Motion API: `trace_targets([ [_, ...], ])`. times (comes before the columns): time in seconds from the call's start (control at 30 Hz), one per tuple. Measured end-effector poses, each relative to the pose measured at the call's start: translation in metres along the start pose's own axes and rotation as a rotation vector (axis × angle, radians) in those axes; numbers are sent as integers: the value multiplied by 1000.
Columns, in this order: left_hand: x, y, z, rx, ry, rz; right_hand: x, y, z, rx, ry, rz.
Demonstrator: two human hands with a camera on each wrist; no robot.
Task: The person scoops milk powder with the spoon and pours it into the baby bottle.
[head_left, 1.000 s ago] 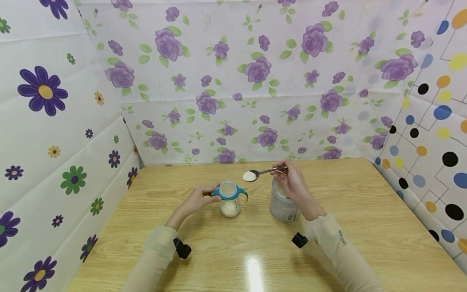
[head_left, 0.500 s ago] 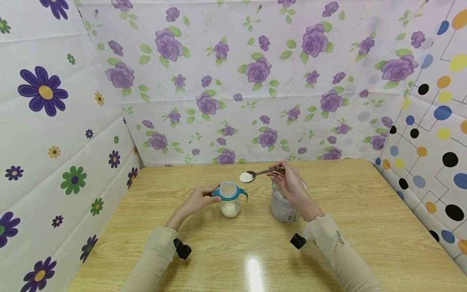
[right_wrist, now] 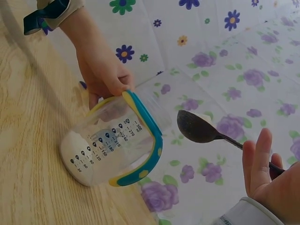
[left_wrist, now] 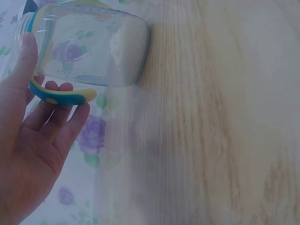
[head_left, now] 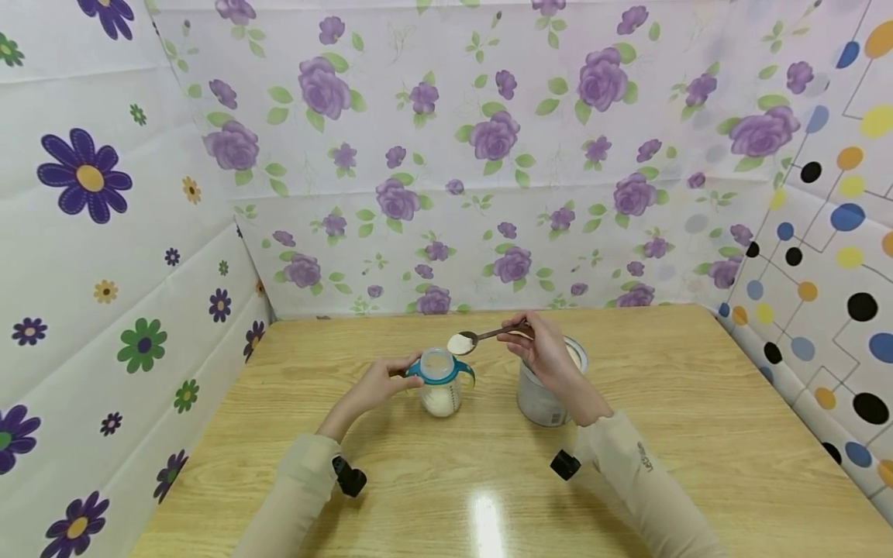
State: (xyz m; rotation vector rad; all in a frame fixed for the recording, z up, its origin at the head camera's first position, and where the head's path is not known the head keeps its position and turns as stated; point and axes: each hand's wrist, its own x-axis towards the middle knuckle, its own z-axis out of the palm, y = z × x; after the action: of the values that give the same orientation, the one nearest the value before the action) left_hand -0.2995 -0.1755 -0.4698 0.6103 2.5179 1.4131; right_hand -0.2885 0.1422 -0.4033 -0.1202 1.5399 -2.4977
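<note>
My left hand holds a clear baby bottle by its blue-and-yellow handled collar. The bottle stands upright and uncapped on the table, with white powder in its bottom. In the left wrist view, the fingers curl around one handle while the thumb lies along the collar. My right hand pinches a metal spoon by its handle. White powder is heaped in the spoon's bowl, which hovers just above and right of the bottle's mouth, apart from it. Below the right hand stands an open metal can, partly hidden.
The wooden table carries the bottle and the can. A floral cloth hangs along the back edge, with patterned cloths at both sides. A small black camera is strapped to each wrist.
My right hand has moved left with the loaded spoon, from above the can toward the bottle's mouth. More of the can's opening shows. My left hand and the bottle have stayed put.
</note>
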Motion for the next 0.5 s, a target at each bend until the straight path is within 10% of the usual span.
trace_targets([
  [0.5, 1, 0, 0, -10, -7, 2, 0, 6, 10, -53, -134, -51],
])
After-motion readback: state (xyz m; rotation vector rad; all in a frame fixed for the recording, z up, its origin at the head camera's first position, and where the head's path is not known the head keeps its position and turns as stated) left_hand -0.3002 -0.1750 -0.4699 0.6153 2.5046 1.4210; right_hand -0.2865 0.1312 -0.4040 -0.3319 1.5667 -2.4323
